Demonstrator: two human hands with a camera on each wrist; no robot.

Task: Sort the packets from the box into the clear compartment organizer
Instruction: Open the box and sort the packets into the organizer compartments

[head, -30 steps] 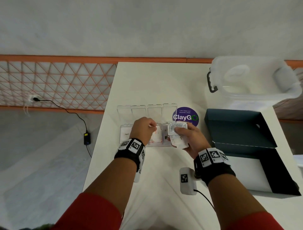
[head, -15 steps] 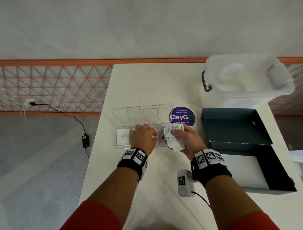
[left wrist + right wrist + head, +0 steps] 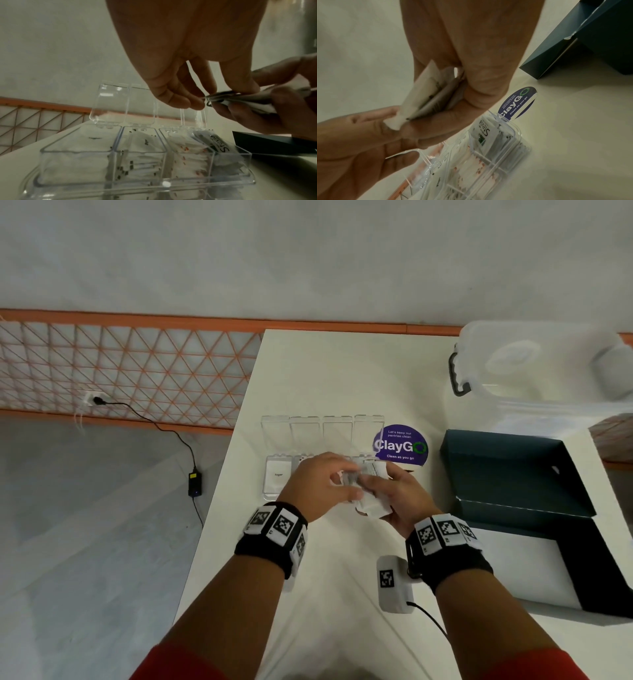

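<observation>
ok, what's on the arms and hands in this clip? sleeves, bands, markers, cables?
Both hands are bare: left hand, right hand. Each wrist carries a black band with white square tags printed with black-and-white fiducial patterns: left wristband, right wristband. A white camera module with its own tag hangs off the right band, trailing a thin black cable. Red sleeves cover the upper forearms.

sticker [image 3: 400,445] "claygo"; packet [image 3: 483,132] "stevia"; packet [image 3: 278,474] "sugar"
</observation>
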